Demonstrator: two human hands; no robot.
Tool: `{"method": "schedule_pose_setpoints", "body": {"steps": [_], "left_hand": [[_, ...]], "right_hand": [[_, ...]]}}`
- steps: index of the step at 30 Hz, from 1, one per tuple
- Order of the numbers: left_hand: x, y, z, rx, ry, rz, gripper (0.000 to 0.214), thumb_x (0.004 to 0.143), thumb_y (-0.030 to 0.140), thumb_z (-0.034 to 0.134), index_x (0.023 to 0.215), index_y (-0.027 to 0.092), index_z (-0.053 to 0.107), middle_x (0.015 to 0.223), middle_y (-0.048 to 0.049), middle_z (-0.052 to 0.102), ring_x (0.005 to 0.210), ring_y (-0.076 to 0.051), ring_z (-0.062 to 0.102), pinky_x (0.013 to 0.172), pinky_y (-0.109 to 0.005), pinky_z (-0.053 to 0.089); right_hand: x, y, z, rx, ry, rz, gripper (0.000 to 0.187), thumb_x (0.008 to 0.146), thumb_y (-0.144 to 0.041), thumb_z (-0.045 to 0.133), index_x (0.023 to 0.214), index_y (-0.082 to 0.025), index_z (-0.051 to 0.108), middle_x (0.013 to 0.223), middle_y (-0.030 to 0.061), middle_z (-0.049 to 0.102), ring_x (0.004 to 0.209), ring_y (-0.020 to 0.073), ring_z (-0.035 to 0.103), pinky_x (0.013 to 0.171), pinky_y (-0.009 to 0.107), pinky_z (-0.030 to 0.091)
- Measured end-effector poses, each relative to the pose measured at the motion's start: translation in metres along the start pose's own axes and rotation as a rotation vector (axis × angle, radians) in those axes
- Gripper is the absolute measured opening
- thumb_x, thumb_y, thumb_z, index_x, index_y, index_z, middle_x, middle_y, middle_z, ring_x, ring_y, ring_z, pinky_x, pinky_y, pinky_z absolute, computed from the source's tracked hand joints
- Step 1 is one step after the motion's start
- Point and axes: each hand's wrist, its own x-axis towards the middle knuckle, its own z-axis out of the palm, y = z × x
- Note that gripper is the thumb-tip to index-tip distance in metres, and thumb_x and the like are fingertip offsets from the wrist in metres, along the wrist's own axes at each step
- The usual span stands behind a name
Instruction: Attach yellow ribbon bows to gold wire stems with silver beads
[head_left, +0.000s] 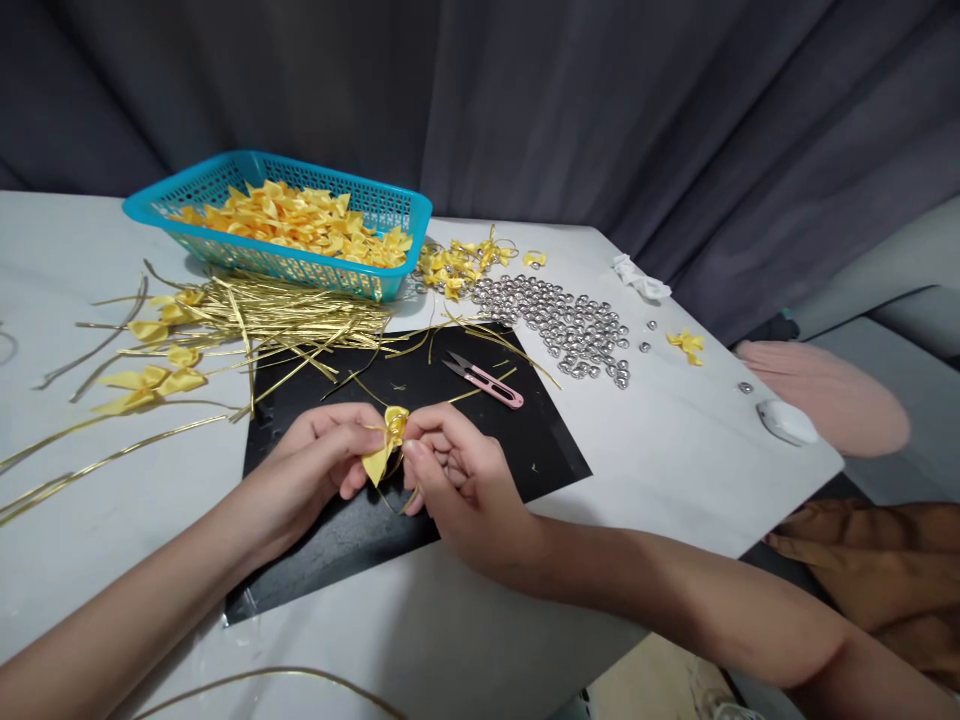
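Note:
Between my two hands, over a black mat (330,560), is a yellow ribbon bow (381,462). My left hand (319,455) is closed and pinches the bow from its left side. From the right, my right hand (457,470) has its fingers closed at the bow, on a thin gold tie that loops down below it. Some of the tie is hidden behind the fingers. Pink thread snips (491,385) lie on the mat just beyond my right hand, blades pointing away to the left.
A blue basket (277,250) of yellow bows stands at the back left, behind a heap of gold ties (292,315). Silver beads (577,325) are spread on the white table (675,460) at right. More yellow bows (146,385) lie at left. A white mouse-shaped object (787,422) sits near the right edge.

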Motion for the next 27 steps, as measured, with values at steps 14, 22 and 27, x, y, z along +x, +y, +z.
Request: {"method": "schedule_pose_setpoints", "body": {"steps": [14,22,27], "left_hand": [[-0.001,-0.001,-0.001,-0.056,-0.043,0.033,0.02,0.064,0.025,0.066,0.049,0.016,0.056,0.043,0.0059,0.048,0.042,-0.005,0.04,0.041,-0.014,0.029],[0.0,0.002,0.001,-0.069,-0.002,0.017,0.021,0.06,0.024,0.069,0.047,0.016,0.055,0.042,0.0068,0.047,0.039,-0.003,0.034,0.039,-0.013,0.028],[0.0,0.001,0.0,-0.051,-0.001,0.002,0.019,0.06,0.024,0.07,0.049,0.015,0.058,0.043,0.0072,0.047,0.038,-0.002,0.035,0.038,-0.012,0.028]], "right_hand": [[0.0,0.002,0.005,0.123,0.009,0.038,0.009,0.091,-0.029,0.044,0.09,-0.02,0.042,0.069,-0.0037,0.053,0.046,0.0035,0.045,0.044,0.015,0.041],[0.003,-0.004,0.002,-0.005,0.076,0.054,0.009,0.085,-0.027,0.051,0.086,-0.019,0.049,0.068,-0.002,0.056,0.056,0.0063,0.051,0.048,0.016,0.043],[0.007,-0.008,-0.002,-0.047,0.064,0.06,0.009,0.084,-0.028,0.05,0.083,-0.019,0.048,0.066,-0.0025,0.056,0.054,0.0061,0.049,0.048,0.017,0.04]]}}
